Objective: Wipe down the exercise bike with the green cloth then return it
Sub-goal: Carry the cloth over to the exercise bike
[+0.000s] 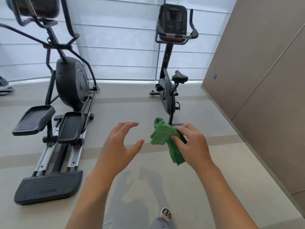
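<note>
The green cloth (165, 138) is a bunched, textured rag held in the air in front of the person, one rumpled end standing up, the other end hanging down in folds. The exercise bike (170, 66) stands upright on the floor ahead, well apart from the cloth: dark frame, black saddle, curved handlebars and a dark console on a tall post, a pedal showing at its side.

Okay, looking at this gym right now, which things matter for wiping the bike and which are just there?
Part of the job:
green cloth, pinched in the right hand
exercise bike, ahead by the window
left hand, open, holding nothing

Just there:
elliptical trainer on the left
window blinds
beige wall panels
</note>
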The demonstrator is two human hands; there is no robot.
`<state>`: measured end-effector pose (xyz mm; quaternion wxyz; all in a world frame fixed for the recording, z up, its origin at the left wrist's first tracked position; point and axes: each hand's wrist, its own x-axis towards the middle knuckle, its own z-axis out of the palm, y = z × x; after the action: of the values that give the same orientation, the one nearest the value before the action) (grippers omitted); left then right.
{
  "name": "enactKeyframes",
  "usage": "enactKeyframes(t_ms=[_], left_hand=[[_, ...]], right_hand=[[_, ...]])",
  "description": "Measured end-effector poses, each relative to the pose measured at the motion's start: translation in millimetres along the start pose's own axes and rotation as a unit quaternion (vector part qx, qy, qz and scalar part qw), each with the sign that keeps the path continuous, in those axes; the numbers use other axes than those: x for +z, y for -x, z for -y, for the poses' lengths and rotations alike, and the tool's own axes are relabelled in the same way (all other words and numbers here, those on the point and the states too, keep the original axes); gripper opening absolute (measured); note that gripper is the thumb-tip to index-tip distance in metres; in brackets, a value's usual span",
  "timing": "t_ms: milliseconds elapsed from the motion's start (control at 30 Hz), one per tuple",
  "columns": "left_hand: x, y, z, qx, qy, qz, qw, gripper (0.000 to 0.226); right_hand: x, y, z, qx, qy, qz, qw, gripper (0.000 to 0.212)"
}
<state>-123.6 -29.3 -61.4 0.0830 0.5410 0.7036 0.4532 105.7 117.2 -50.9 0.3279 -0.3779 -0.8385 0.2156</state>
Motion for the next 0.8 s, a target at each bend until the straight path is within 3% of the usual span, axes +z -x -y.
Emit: enactKeyframes(t_ms=[500,800], left_hand=[[98.8,-197.8,-23.3,0.005,-0.051,0.013,0.999,0.052],[150.6,-282.4,-13.6,0.011,-0.079,0.058,0.995,0.053]], right_hand=[[-19.9,-193.9,-124.6,-0.004,-0.058,-0.027,0.998,0.023],[-5.1,-260.8,-185.9,0.003,-0.070,-0.019,0.997,0.023]])
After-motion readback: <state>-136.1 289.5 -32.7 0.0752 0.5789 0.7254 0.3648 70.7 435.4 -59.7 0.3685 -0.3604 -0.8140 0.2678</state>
